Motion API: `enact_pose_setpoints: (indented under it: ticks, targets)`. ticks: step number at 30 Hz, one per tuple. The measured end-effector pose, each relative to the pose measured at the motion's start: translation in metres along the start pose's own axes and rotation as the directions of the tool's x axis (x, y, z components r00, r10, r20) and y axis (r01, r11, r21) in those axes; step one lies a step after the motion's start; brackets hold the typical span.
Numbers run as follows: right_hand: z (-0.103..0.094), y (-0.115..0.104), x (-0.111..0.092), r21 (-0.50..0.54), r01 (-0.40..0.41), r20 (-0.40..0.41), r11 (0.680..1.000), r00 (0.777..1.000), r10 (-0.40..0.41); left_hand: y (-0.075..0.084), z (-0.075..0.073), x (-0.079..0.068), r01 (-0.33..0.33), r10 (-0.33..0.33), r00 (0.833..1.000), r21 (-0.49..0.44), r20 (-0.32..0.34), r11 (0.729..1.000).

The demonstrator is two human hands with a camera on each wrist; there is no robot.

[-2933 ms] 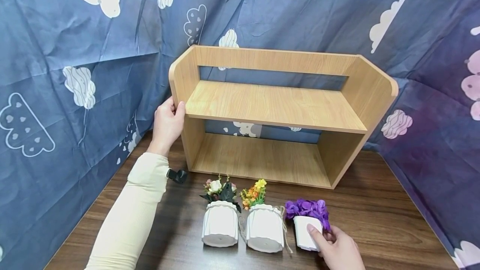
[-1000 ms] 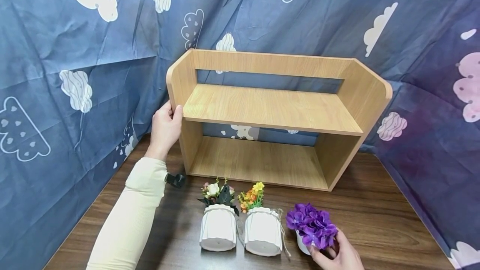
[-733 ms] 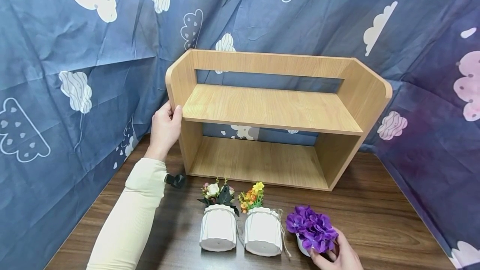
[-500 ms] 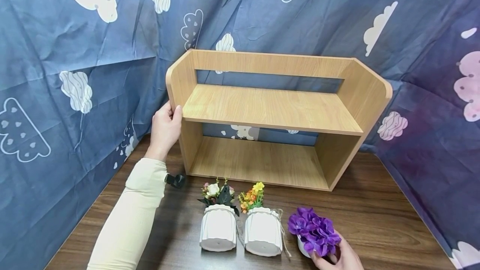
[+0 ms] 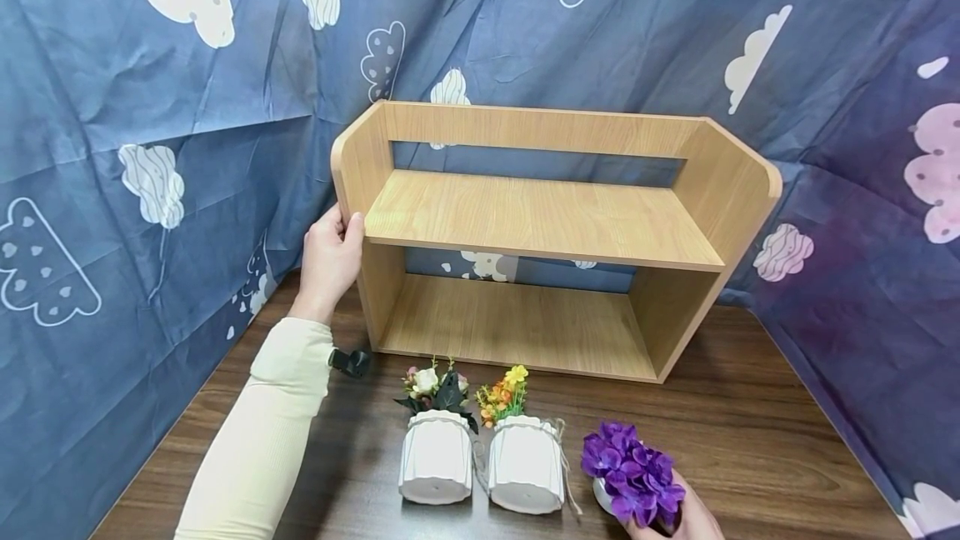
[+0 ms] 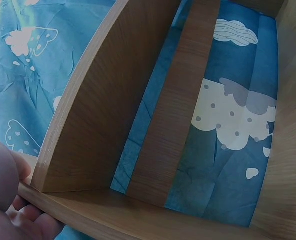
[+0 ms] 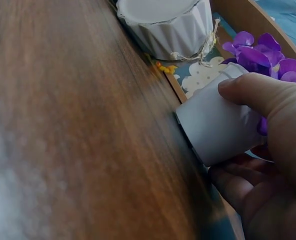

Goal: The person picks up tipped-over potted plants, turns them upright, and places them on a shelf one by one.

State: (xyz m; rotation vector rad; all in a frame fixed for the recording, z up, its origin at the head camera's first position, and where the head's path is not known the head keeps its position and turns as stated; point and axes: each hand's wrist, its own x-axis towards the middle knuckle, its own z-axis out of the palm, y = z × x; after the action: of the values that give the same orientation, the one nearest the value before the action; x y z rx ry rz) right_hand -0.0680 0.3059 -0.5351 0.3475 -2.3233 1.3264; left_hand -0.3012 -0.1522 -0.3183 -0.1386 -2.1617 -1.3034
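On the left, my left hand [image 5: 330,265] grips the side panel of a two-tier wooden desk shelf [image 5: 540,215]. The left wrist view shows its thumb and curled fingertips [image 6: 38,220] at the panel's edge. At the lower right, my right hand [image 5: 686,515] holds a small white flowerpot [image 7: 215,120] of purple flowers [image 5: 633,473]. Its thumb presses one side and its fingers wrap the other. In the head view the blooms hide most of that pot and part of the hand. To its left stand two white flowerpots, one with orange and yellow flowers [image 5: 525,465], one with pale flowers [image 5: 437,457].
Twine [image 5: 564,465] hangs off the middle pot onto the dark wooden table [image 5: 772,440]. Blue cloth [image 5: 187,232] with cloud prints hangs behind the shelf and on both sides. A black wrist camera [image 5: 351,362] sits on the left wrist.
The purple-flower pot has been tilted so its blooms, not its white side, face the head camera. It has then shifted slightly nearer and to the right. The left hand keeps its grip.
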Motion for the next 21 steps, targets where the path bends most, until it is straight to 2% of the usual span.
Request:
enact_pose_setpoints:
  ticks: [3,7,10,14,18,21]
  targets:
    - [-0.0011,-0.0028,-0.0005,-0.034,-0.033,0.010,0.999,0.999,0.033,0.0000,-0.0001,-0.0002,0.000,0.000,1.000,0.001,0.002,1.000]
    - [-0.0028,-0.0010,0.0004,-0.106,-0.006,-0.022,0.994,1.000,0.004,-0.0003,0.0001,0.0001,-0.003,0.003,1.000,0.004,0.002,1.000]
    - [-0.0028,0.0022,0.0011,-0.081,0.000,-0.021,0.997,1.000,-0.002,-0.0005,0.0001,0.0003,-0.004,0.004,1.000,0.008,0.001,1.000]
    - [-0.0008,0.0039,0.0024,-0.005,-0.014,0.021,1.000,1.000,0.015,-0.0004,-0.0001,0.0005,0.000,0.000,1.000,0.011,0.000,1.000]
    - [0.0015,0.0043,0.0036,-0.013,0.025,0.009,1.000,1.000,-0.025,-0.0005,-0.0002,0.0008,0.001,-0.001,1.000,0.012,0.000,1.000]
    - [0.0026,0.0029,0.0028,-0.061,0.011,-0.022,0.998,1.000,-0.013,-0.0006,-0.0004,0.0007,0.001,-0.001,1.000,0.008,0.001,1.000]
